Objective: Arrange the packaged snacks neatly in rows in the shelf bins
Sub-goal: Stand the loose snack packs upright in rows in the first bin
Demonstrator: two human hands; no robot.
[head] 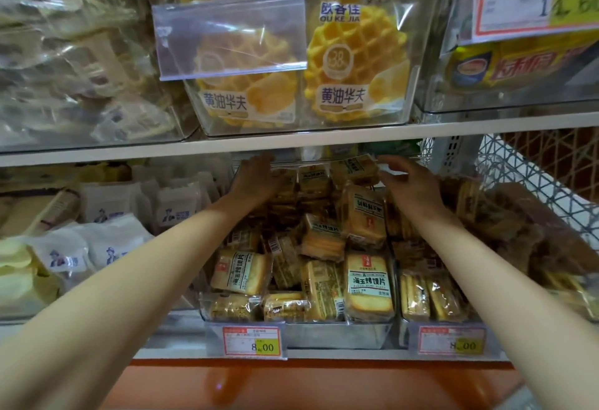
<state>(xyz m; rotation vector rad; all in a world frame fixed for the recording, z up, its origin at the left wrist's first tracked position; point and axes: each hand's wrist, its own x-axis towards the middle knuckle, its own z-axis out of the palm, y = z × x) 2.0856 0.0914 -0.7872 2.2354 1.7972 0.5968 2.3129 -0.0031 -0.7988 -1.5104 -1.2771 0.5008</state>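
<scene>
Reaching deep into the clear plastic shelf bin (337, 335) with both hands

Pressing the left hand (259, 179) flat, fingers straight, on the yellow-brown toast-slice packs in clear wrappers (369, 286) at the back. Holding the right hand (411, 183) loosely spread, fingertips just beside one tilted pack (356, 168) under the white shelf board (291, 142). Heaped every which way in there otherwise - only a few standing upright along the front.

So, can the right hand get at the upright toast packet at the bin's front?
Probably yes: the upright toast packet stands uncovered at the front, nearer the person than the right hand is.
</scene>
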